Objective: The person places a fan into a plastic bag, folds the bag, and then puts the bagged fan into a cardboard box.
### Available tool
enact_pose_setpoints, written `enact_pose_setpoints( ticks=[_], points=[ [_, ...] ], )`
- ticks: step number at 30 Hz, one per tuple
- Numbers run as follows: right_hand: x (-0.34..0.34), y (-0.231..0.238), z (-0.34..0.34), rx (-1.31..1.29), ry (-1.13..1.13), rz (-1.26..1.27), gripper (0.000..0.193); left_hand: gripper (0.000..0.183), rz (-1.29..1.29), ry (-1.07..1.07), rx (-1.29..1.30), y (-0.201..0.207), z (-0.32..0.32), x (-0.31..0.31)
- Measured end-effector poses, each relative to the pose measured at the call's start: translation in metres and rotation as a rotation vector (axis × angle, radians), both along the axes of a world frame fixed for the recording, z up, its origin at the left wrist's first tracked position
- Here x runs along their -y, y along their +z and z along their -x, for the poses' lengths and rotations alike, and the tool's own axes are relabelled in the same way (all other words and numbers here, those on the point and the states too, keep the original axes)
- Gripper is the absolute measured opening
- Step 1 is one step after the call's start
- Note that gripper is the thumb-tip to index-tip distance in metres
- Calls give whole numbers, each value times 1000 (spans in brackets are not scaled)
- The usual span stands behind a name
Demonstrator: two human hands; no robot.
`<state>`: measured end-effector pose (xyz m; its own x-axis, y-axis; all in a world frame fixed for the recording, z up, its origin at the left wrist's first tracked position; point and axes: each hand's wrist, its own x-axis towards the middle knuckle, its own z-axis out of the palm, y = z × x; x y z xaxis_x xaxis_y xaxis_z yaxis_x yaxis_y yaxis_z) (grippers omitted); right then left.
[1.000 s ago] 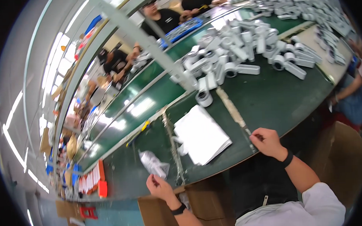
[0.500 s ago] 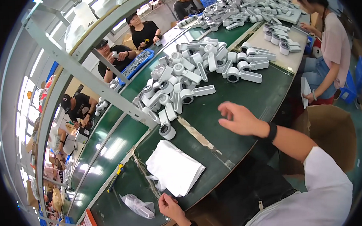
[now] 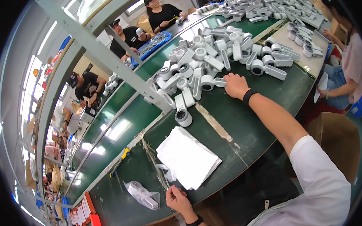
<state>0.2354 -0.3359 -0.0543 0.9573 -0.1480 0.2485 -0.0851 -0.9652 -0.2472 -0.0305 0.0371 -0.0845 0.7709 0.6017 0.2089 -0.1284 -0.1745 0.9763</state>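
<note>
My right hand point(image 3: 236, 86) reaches to the front of a heap of white handheld devices point(image 3: 205, 59), each with a round head and a long flat handle. Its fingers are closed over the handle end of one white device point(image 3: 209, 82), whose dark-ringed head points left. Low in the view, my left hand point(image 3: 179, 200) is curled with fingertips pinched; whatever it holds is hidden. Just beyond it lies a stack of thin white bags point(image 3: 187, 157). To its left sits a clear plastic bag point(image 3: 142, 194) with a white device inside.
A yellow and black cutter knife point(image 3: 119, 161) rests by the table's left edge. A lone white device point(image 3: 183, 117) stands between heap and bags. A metal shelf post point(image 3: 110, 59) rises at the left. Several people work around; a cardboard box point(image 3: 339, 146) is at the right.
My right hand has moved forward from above the bare table to the heap and closed on a device's handle. My left hand stays near the bags. The whole view has shifted slightly.
</note>
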Motion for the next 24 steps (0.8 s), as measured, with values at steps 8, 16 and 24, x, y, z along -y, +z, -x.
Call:
enact_pose_setpoints(
  ticks=[8,16,24],
  points=[
    [-21,37,67,-260,179,-1244,32,14,42,-6,-5,0,-1,-5],
    [-41,13,201,-299,389,-1894,35,13,-197,-62,39,24,-1,21],
    [-49,-6,213,-220,419,-1707,35,15,-1080,-365,-41,56,-24,67]
  ],
)
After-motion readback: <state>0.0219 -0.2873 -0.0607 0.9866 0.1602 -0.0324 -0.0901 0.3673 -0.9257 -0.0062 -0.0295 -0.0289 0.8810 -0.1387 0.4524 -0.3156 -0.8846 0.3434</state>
